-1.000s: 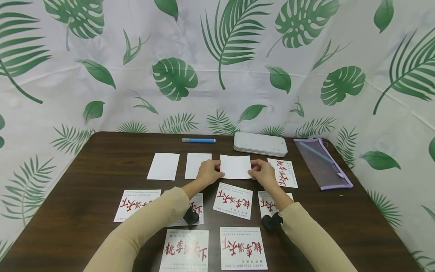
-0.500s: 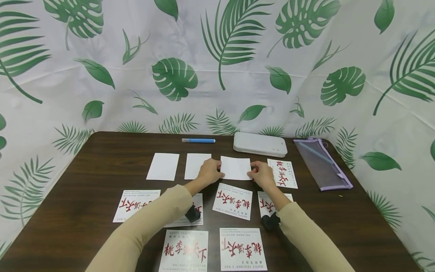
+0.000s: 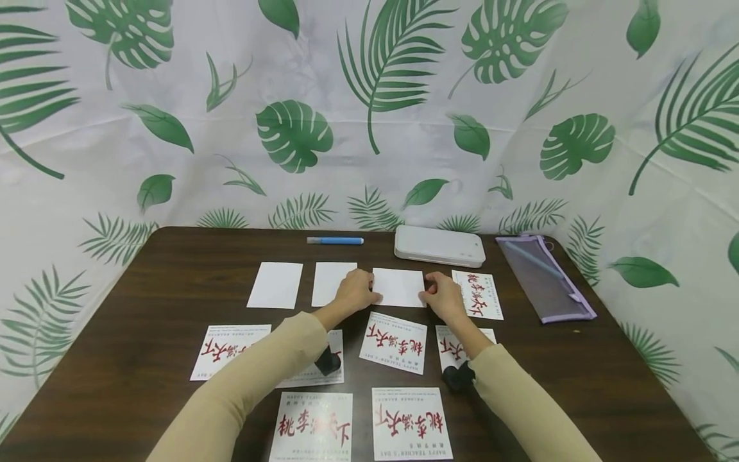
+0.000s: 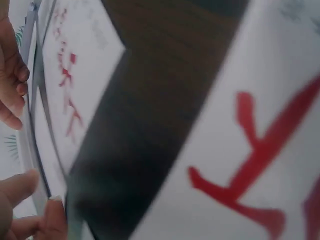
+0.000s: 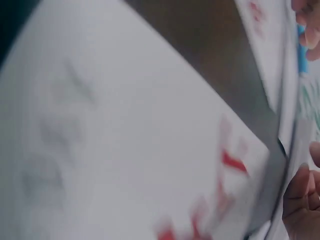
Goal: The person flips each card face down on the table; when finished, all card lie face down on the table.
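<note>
Two hands hold one blank card [image 3: 399, 287] flat on the worktop [image 3: 138, 333], back row, third from the left. Left hand [image 3: 356, 292] pinches its left edge, fingers [image 3: 369, 282] curled over the corner; right hand [image 3: 443, 296] pinches the right edge the same way. Gripping both short sides likely keeps the card square to the row as it lies; the card looks down on the wood, not lifted. Wrist views are blurred: only fingertips beside a thin card edge, nothing more to tell.

Row order: blank card one [image 3: 275, 285], blank card two [image 3: 332, 283] just beside the left hand, the held card, then a printed card [image 3: 478, 294] with red characters, face up, just beside the right hand. Printed cards lie in front: one [image 3: 228, 351] far left, one [image 3: 394, 342] under the gap between the forearms, one [image 3: 462, 343] partly under the right wrist, one partly under the left sleeve [image 3: 260, 372], two [image 3: 312, 427] [image 3: 411, 423] at the near edge. Forearms cross over the middle row, so these cards are partly hidden.

Behind the row: blue pen [image 3: 335, 240], white flat device [image 3: 440, 246], mesh pouch [image 3: 544, 277] at right. Leaf-print cloth [image 3: 369, 109] backs it all. Nothing touches the held card's near or far edge.
</note>
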`<action>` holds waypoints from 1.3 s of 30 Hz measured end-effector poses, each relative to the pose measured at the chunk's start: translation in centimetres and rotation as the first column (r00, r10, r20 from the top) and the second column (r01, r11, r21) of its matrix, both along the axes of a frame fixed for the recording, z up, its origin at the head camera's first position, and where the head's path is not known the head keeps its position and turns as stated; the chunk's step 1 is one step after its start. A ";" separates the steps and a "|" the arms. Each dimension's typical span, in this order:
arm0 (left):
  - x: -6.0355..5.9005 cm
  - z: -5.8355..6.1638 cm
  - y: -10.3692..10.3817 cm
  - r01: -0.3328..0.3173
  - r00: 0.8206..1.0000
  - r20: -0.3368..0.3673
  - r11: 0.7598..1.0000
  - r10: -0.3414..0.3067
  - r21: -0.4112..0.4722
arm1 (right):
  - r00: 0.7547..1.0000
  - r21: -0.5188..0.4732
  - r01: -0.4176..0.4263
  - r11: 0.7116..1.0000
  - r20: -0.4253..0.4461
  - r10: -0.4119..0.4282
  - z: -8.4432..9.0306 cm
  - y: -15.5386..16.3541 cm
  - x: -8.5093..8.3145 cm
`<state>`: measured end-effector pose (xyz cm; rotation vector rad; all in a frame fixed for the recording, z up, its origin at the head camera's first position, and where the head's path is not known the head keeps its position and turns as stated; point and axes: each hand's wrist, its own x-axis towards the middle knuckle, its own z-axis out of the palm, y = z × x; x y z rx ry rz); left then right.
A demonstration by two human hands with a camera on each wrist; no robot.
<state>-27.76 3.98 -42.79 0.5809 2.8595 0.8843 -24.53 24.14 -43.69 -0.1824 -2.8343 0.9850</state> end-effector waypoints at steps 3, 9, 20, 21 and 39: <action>-0.1 0.2 0.6 0.007 1.000 0.003 0.997 -0.007 0.073 | 0.999 -0.099 0.018 0.995 -0.037 -0.021 0.4 1.4 0.0; 0.2 1.2 3.6 0.043 0.986 0.140 0.944 -0.094 0.326 | 0.979 -0.243 0.165 0.956 -0.080 -0.190 1.1 5.7 0.2; 1.1 1.2 9.6 0.000 0.945 0.288 0.882 -0.155 0.472 | 0.971 -0.227 0.234 0.945 0.008 -0.238 1.2 11.3 0.5; 1.1 1.1 10.0 -0.003 0.944 0.292 0.882 -0.153 0.471 | 0.971 -0.220 0.235 0.947 0.012 -0.238 1.1 11.5 0.4; 0.5 -0.2 13.5 -0.005 0.964 0.252 0.939 -0.087 0.343 | 0.971 -0.034 0.218 0.975 0.109 -0.213 0.1 12.6 -0.8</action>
